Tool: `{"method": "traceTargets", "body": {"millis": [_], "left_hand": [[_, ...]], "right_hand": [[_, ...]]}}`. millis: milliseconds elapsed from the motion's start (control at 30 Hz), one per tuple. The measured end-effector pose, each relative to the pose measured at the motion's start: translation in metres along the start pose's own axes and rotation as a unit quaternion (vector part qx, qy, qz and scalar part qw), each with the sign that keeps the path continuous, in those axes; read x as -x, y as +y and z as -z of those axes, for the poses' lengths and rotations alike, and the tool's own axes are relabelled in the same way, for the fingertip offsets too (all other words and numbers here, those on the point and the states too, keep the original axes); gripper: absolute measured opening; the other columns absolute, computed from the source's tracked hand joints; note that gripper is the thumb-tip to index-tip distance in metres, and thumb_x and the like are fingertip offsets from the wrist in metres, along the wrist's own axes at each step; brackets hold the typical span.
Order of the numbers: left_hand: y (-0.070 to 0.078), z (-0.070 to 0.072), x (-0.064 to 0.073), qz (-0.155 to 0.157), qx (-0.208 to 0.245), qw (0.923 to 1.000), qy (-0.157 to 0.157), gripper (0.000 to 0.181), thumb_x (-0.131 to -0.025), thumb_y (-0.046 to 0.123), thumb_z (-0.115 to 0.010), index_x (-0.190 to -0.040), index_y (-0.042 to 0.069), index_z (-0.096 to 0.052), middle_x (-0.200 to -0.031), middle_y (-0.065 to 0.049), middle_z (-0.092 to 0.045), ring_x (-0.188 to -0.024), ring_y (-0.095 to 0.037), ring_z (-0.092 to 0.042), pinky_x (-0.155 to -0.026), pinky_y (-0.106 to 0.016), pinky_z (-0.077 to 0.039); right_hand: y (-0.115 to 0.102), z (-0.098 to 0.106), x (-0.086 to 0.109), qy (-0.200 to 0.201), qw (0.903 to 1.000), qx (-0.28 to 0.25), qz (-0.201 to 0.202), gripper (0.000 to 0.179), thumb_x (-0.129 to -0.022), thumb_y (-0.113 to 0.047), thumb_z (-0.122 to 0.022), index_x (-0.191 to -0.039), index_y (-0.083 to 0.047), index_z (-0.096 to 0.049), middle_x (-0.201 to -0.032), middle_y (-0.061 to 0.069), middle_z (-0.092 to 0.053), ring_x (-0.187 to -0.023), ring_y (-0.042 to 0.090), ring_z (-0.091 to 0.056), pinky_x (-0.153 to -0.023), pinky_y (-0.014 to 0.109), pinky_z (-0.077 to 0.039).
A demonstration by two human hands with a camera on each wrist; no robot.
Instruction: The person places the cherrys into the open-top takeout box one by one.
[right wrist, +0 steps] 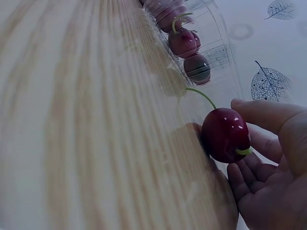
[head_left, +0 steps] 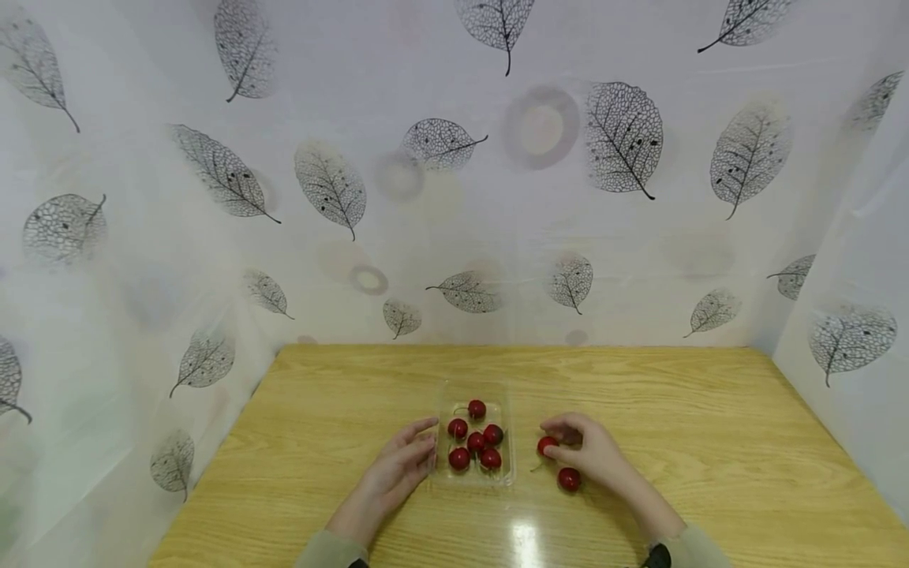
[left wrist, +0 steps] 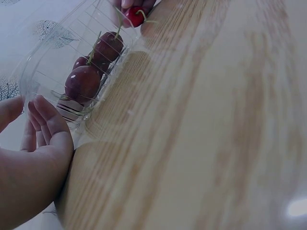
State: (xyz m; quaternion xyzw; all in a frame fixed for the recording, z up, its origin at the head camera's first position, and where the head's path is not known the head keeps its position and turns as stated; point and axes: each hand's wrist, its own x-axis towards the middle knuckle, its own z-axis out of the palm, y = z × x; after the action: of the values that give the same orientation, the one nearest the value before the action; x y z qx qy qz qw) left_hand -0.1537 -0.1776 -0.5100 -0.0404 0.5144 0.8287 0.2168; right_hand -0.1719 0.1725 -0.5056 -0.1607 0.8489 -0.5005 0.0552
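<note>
A clear plastic box (head_left: 513, 473) with several dark red cherries (head_left: 476, 442) inside stands on the wooden table. Beside its left wall is my left hand (head_left: 401, 465), fingers relaxed, fingertips at the rim; whether they press on it I cannot tell. To the right of the box, my right hand (head_left: 585, 454) holds a bright red cherry (head_left: 546, 446) between thumb and fingers, its green stem hanging toward the lower left. Just below that hand, another cherry (head_left: 569, 480) lies on the table. The right wrist view has a large cherry (right wrist: 224, 135) in front of the fingers, largely hiding their grip.
The wooden table (head_left: 341, 379) reaches back to a pale wall covering (head_left: 469, 229) printed with dark leaves, which also runs along both sides. A bright reflection (head_left: 525, 544) shows on the tabletop near the front.
</note>
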Motion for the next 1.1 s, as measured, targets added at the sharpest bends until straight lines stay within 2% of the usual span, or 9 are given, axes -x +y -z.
{"method": "traceTargets", "body": {"millis": [300,633,1100], "left_hand": [[-0.0018,-0.0012,-0.0012,0.003,-0.007,0.9999,0.013,0.051,-0.11,0.004,-0.052,-0.158,0.0,-0.035,-0.118,0.006,-0.057,-0.097,-0.002,-0.06,-0.089,-0.016,-0.053],[-0.0045,0.002,-0.0025,-0.01,-0.009,0.9999,-0.001,0.05,-0.109,0.003,-0.053,-0.156,-0.001,-0.036,-0.116,0.006,-0.058,-0.096,-0.002,-0.06,-0.088,-0.016,-0.053],[-0.0001,-0.0001,-0.0009,-0.006,-0.007,0.9999,-0.007,0.054,-0.11,0.003,-0.051,-0.16,-0.002,-0.031,-0.114,0.007,-0.058,-0.095,-0.002,-0.06,-0.087,-0.016,-0.053]], "right_hand": [[0.0021,-0.0001,-0.0013,-0.013,0.9997,0.016,0.017,0.035,-0.091,-0.014,-0.084,-0.12,0.001,-0.073,-0.113,0.012,-0.075,-0.097,0.007,-0.065,-0.087,0.024,-0.057],[0.0008,-0.0004,-0.0005,-0.019,0.9993,0.026,0.019,0.036,-0.088,-0.012,-0.086,-0.12,-0.001,-0.074,-0.113,0.01,-0.074,-0.098,0.008,-0.064,-0.089,0.024,-0.056],[-0.0008,0.0013,-0.0013,-0.02,0.9996,0.019,0.008,0.035,-0.088,-0.013,-0.085,-0.118,0.0,-0.074,-0.11,0.01,-0.074,-0.097,0.008,-0.063,-0.087,0.023,-0.055]]}}
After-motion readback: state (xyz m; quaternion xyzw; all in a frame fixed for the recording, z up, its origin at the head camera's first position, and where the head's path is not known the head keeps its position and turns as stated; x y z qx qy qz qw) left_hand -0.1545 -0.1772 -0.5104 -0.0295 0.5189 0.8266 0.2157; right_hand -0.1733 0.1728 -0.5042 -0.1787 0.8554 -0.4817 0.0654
